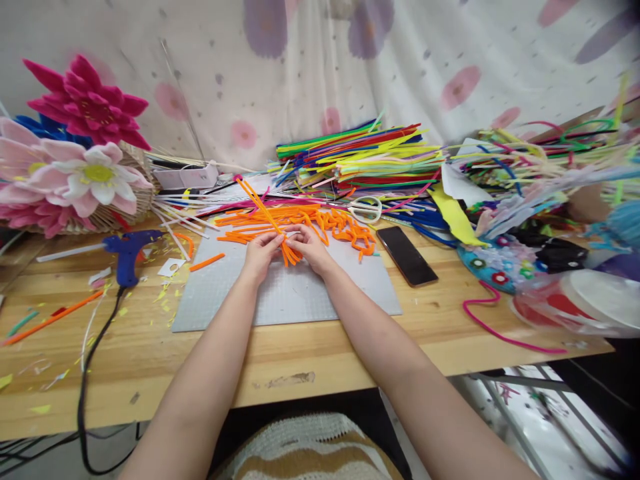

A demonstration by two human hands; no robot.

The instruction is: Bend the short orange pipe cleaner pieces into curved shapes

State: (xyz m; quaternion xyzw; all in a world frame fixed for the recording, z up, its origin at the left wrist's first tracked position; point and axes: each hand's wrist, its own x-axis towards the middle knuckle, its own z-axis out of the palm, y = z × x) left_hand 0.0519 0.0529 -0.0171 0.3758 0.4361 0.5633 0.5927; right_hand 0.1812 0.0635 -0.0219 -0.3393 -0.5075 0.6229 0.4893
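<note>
Both my hands meet over a grey cutting mat (pixel 295 300), pinching a small bunch of orange pipe cleaners (pixel 257 200). My left hand (pixel 261 257) is closed on the bunch from the left. From the right, my right hand (pixel 310 248) closes on it near its lower ends, which fan out below the fingers. The long ends point up and left. Behind the hands lies a pile of straight orange pipe cleaners (pixel 237 220). Bent, zigzag orange pieces (pixel 353 230) are heaped to the right. A short orange piece (pixel 207 262) rests at the mat's left edge.
A blue glue gun (pixel 127 257) with a black cord is on the left, below fuzzy flowers (pixel 95 120). A phone (pixel 407 257) lies right of the mat, near white-handled scissors (pixel 366 209). Colourful pipe cleaner bundles (pixel 360 157) fill the back. A clear tub (pixel 585 300) stands at right.
</note>
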